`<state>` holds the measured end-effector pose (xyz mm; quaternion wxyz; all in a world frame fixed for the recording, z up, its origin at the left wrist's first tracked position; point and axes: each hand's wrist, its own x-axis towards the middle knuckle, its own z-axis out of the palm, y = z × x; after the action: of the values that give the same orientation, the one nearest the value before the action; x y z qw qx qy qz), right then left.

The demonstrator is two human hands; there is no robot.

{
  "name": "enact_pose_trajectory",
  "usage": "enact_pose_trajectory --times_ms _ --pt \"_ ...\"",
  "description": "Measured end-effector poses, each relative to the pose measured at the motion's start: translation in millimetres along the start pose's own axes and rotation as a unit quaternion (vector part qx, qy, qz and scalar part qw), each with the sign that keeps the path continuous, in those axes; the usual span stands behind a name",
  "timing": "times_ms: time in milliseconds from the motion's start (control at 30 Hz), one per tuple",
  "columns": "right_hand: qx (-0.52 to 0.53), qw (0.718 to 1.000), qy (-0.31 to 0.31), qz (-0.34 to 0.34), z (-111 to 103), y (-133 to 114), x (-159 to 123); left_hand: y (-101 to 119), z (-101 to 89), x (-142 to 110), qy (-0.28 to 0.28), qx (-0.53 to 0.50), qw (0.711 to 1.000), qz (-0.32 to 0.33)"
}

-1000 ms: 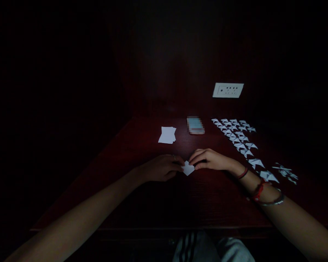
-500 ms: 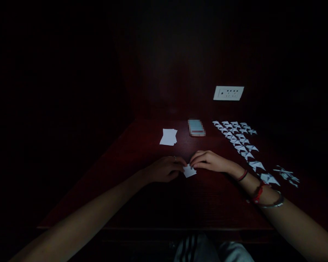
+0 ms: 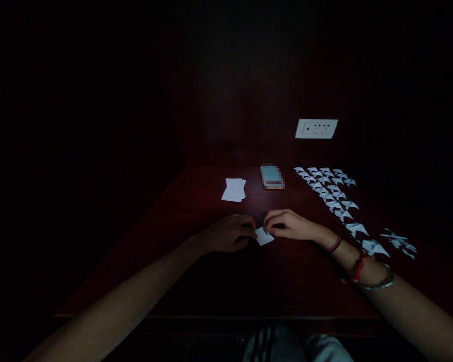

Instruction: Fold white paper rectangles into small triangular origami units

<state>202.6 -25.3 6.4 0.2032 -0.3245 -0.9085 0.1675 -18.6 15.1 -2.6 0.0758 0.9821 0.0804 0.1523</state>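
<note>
A small piece of white paper (image 3: 265,237) lies on the dark red table between my hands. My left hand (image 3: 233,233), with a ring on one finger, pinches the paper's left corner between thumb and fingertips. The fingers of my right hand (image 3: 287,224) are curled and closed on its upper right edge, hiding that part. Beyond my hands rests a stack of white paper sheets (image 3: 233,190). To the right, rows of folded white paper pieces (image 3: 332,193) run along the table.
A blurred phone-like object (image 3: 272,176) lies at the back of the table (image 3: 196,201). Thin white paper strips (image 3: 399,242) are heaped at the right. A socket panel (image 3: 316,128) is on the back wall. The table's front edge (image 3: 211,317) is near my lap.
The small paper has turned slightly, and its jagged right side now looks straighter. My right fingers have curled in more over its edge. The whole view has shifted a little.
</note>
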Motion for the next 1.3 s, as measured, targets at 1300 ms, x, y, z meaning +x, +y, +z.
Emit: enact_pose_trajectory --times_ms 1300 --pt "-0.075 0.969 0.222 0.081 9.1 -30.4 9.2 16.9 -2.6 18.8 0.220 0.014 0.963 -0.154"
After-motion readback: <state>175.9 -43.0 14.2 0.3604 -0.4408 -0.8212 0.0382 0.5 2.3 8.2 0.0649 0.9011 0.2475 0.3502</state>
